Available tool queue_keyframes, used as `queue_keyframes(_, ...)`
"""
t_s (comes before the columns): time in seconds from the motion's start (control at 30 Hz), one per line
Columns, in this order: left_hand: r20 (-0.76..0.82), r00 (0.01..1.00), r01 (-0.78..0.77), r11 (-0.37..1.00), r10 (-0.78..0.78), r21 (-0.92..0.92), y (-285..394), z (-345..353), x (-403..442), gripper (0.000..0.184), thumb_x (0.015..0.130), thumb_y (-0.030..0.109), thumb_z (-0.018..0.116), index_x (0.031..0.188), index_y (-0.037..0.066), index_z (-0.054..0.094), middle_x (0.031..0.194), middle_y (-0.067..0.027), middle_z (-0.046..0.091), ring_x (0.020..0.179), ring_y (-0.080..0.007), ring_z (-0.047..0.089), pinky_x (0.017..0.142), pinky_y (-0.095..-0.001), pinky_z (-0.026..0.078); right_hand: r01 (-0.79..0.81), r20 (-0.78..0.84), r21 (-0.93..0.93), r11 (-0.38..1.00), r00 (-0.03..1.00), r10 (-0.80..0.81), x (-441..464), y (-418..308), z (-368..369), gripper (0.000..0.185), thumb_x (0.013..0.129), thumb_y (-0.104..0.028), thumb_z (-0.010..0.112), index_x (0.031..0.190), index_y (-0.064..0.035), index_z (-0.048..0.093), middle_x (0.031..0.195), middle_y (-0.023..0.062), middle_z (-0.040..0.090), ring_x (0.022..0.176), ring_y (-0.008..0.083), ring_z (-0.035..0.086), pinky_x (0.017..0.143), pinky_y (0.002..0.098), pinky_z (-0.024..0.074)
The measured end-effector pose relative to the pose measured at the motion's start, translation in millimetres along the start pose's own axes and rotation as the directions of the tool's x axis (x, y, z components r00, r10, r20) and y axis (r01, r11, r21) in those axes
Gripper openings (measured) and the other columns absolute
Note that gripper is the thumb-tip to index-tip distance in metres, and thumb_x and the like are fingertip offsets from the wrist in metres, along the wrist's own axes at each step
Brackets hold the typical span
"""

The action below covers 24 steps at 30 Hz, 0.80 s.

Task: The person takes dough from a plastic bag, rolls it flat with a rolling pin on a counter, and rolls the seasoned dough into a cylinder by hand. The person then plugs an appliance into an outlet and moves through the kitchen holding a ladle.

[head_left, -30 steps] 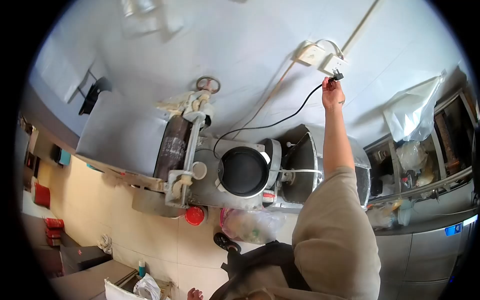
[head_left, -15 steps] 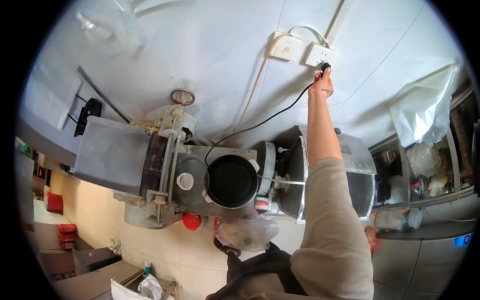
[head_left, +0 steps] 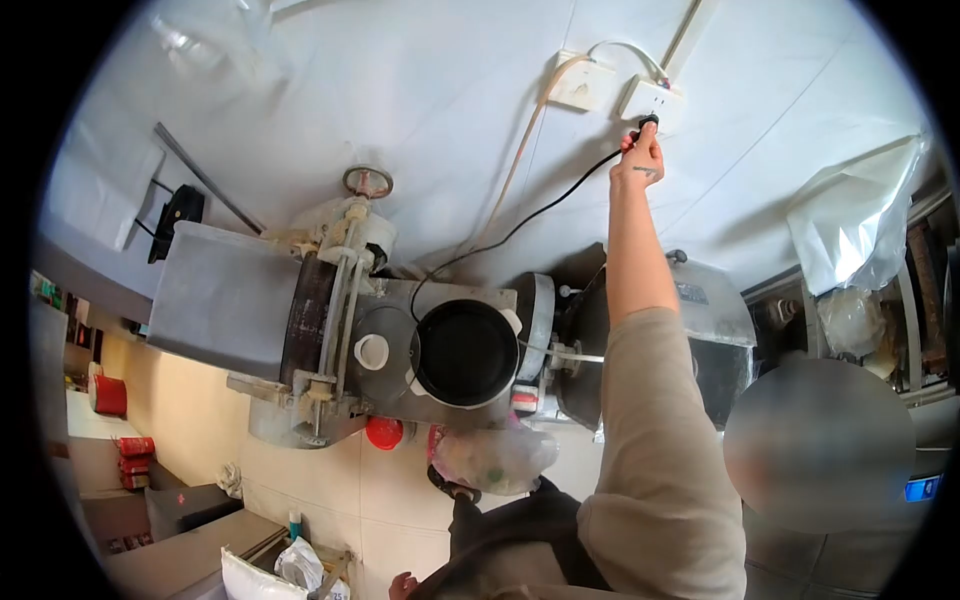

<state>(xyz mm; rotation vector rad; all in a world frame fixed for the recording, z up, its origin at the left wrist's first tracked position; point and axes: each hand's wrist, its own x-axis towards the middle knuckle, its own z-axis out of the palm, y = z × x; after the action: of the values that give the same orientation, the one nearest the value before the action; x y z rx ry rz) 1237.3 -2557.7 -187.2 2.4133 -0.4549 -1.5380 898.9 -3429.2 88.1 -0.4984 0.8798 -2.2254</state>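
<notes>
My right hand (head_left: 640, 160) reaches up to the wall, its fingers closed on a black plug (head_left: 648, 122) at the lower holes of a white wall socket (head_left: 652, 100). Whether the prongs are fully in cannot be made out. From the plug a black cord (head_left: 540, 212) hangs down to the electric pan (head_left: 466, 352), a round dark pan with white side handles. It sits on a metal machine top beside a small white cup (head_left: 371, 352). Only a bit of my left hand (head_left: 403, 586) shows low at the bottom edge, its grip unclear.
Left of the pan stands a roller machine (head_left: 318, 310) with a handwheel (head_left: 368, 181) and a grey tray (head_left: 225, 305). A metal drum machine (head_left: 710, 310) is behind my right arm. Plastic bags (head_left: 855, 215) hang at right. A red-lidded jar (head_left: 383, 432) stands below; a blurred round patch covers the right shelf.
My right hand has pushed the plug up against the socket's lower holes. Part of my left hand has come into view at the bottom. A blurred patch has appeared at right.
</notes>
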Motion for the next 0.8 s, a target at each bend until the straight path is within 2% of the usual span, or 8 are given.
queue_keyframes(0.1,0.002,1.000,0.007,1.000,-0.007,0.002,-2,-3,-5,0.039,0.088,0.026,0.056,0.116,-0.001,0.059,0.110,-0.0186,0.062,0.103,-0.0280,0.058,0.090,-0.0360,0.046,-0.026,0.082,0.021,0.999,0.996,0.025,20,-4,-25,0.029,0.087,-0.025,0.070,0.085,0.0021,0.058,0.070,0.0078,0.059,0.052,0.0116,0.053,0.047,0.0209,0.0455)
queue_keyframes(0.17,0.014,1.000,0.027,0.999,-0.028,0.024,-9,1,-5,0.039,0.088,0.026,0.056,0.116,-0.001,0.059,0.111,-0.0187,0.061,0.104,-0.0285,0.057,0.091,-0.0363,0.045,-0.017,0.117,-0.107,0.994,0.993,0.029,30,-9,-31,0.031,0.087,-0.021,0.069,0.096,0.0083,0.062,0.074,0.0095,0.059,0.056,0.0126,0.053,0.049,0.0217,0.0452)
queue_keyframes(0.33,0.060,0.995,0.074,0.994,-0.079,0.083,-18,4,-3,0.039,0.089,0.026,0.054,0.117,-0.001,0.058,0.114,-0.0189,0.061,0.107,-0.0299,0.056,0.094,-0.0371,0.044,-0.018,0.092,-0.081,0.997,0.995,0.025,20,-16,-17,0.032,0.084,-0.020,0.073,0.091,0.0088,0.059,0.072,0.0096,0.059,0.053,0.0138,0.054,0.048,0.0225,0.0466)
queue_keyframes(0.5,0.091,0.992,0.067,0.982,-0.084,0.175,-13,2,2,0.039,0.089,0.026,0.053,0.119,-0.001,0.057,0.116,-0.0191,0.060,0.110,-0.0313,0.055,0.096,-0.0379,0.043,-0.077,-0.048,-0.254,0.964,0.997,0.067,24,-21,-10,0.048,0.074,-0.031,0.081,0.083,-0.0023,0.044,0.066,0.0069,0.052,0.045,0.0144,0.049,0.039,0.0235,0.0419)
queue_keyframes(0.63,0.225,0.950,0.072,0.852,-0.216,0.518,-4,-9,30,0.040,0.090,0.025,0.052,0.119,-0.001,0.057,0.119,-0.0192,0.059,0.113,-0.0324,0.054,0.098,-0.0386,0.042,-0.130,-0.086,-0.378,0.916,0.991,0.106,25,-26,-9,0.060,0.068,-0.044,0.083,0.080,-0.0078,0.037,0.059,0.0024,0.046,0.043,0.0149,0.049,0.033,0.0223,0.0314)
queue_keyframes(0.7,-0.055,0.996,-0.068,0.998,0.067,-0.012,53,-12,-49,0.033,0.085,0.027,0.063,0.108,0.003,0.063,0.091,-0.0132,0.067,0.084,-0.0216,0.066,0.075,-0.0331,0.052,-0.146,-0.082,-0.405,0.903,0.989,0.123,35,-20,-12,0.062,0.067,-0.047,0.083,0.082,-0.0073,0.038,0.057,0.0026,0.046,0.043,0.0153,0.049,0.033,0.0232,0.0288)
queue_keyframes(0.77,-0.081,0.991,-0.115,0.990,0.108,-0.079,36,-3,-36,0.021,0.087,0.013,0.058,0.104,0.002,0.062,0.083,-0.0098,0.069,0.080,-0.0181,0.067,0.063,-0.0320,0.053,-0.202,-0.030,-0.462,0.864,0.977,0.212,47,-20,-17,0.061,0.069,-0.055,0.078,0.078,-0.0068,0.041,0.054,0.0032,0.046,0.042,0.0154,0.048,0.033,0.0251,0.0273)
queue_keyframes(0.8,-0.122,0.970,-0.198,0.976,0.208,0.089,27,2,-33,0.022,0.088,0.018,0.057,0.104,0.003,0.063,0.084,-0.0102,0.069,0.080,-0.0210,0.067,0.066,-0.0344,0.054,-0.233,-0.006,-0.500,0.834,0.964,0.266,53,-21,-23,0.062,0.070,-0.059,0.075,0.076,-0.0065,0.043,0.053,0.0035,0.046,0.042,0.0155,0.047,0.033,0.0260,0.0265)
